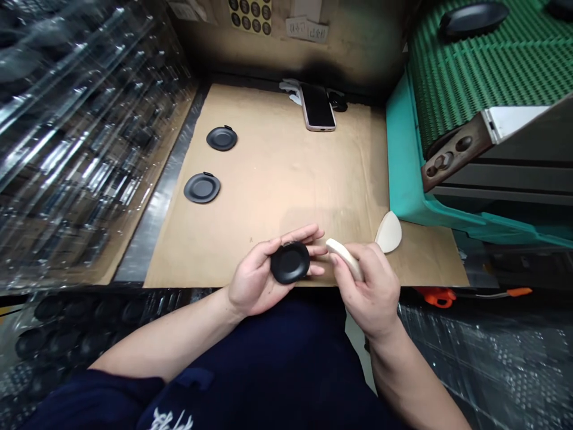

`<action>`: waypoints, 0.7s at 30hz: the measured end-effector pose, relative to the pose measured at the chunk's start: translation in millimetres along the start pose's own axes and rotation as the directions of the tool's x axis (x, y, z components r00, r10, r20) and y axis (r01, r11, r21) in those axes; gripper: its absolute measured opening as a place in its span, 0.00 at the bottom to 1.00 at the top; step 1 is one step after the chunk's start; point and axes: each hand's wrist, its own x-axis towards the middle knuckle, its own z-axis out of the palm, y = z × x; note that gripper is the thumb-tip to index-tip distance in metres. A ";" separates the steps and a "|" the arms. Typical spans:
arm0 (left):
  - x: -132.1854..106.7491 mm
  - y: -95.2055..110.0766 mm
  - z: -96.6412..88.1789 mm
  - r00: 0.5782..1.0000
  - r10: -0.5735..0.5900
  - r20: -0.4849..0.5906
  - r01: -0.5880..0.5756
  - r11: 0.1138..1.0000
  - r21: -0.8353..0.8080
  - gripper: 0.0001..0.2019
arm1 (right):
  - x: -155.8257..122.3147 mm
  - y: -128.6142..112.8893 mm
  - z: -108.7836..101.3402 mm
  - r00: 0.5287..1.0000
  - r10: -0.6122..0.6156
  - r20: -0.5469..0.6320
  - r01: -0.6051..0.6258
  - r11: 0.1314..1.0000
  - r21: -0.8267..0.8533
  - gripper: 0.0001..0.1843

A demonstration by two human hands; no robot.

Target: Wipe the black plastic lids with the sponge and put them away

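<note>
My left hand [255, 275] cradles a round black disc [290, 263] with a small tab on its far edge, its fingers spread beneath it. My right hand [367, 292] is shut on a curved cream piece [344, 258], and that piece's end lies just right of the disc, close to my left fingertips. A similar cream piece [389, 233] lies on the cardboard sheet [277, 179] to the right of my hands. Farther up the sheet sit two more black discs [221, 138] [202, 187], both flat and apart.
A phone [317, 107] lies at the sheet's far edge beside white and black items. Stacked transparent plastic trays [80, 131] fill the left side. A teal bin [403, 149] and green ribbed mat [474, 71] stand at right. An orange-handled tool [436, 295] lies below the sheet.
</note>
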 end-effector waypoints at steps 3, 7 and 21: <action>-7.9 7.2 -1.5 0.991 0.117 0.061 -0.132 0.911 0.391 0.29 | -0.8 5.7 0.9 0.999 0.034 -0.031 -0.030 0.993 0.117 0.06; -10.2 13.3 -6.1 0.822 0.459 0.337 -0.465 0.199 0.863 0.55 | -3.6 15.3 5.8 0.990 0.142 -0.004 -0.139 0.969 0.204 0.04; -2.3 76.0 -19.4 0.938 0.321 0.128 -0.102 -0.097 0.990 0.10 | -6.6 26.8 6.7 0.965 0.240 0.108 -0.261 0.923 0.282 0.07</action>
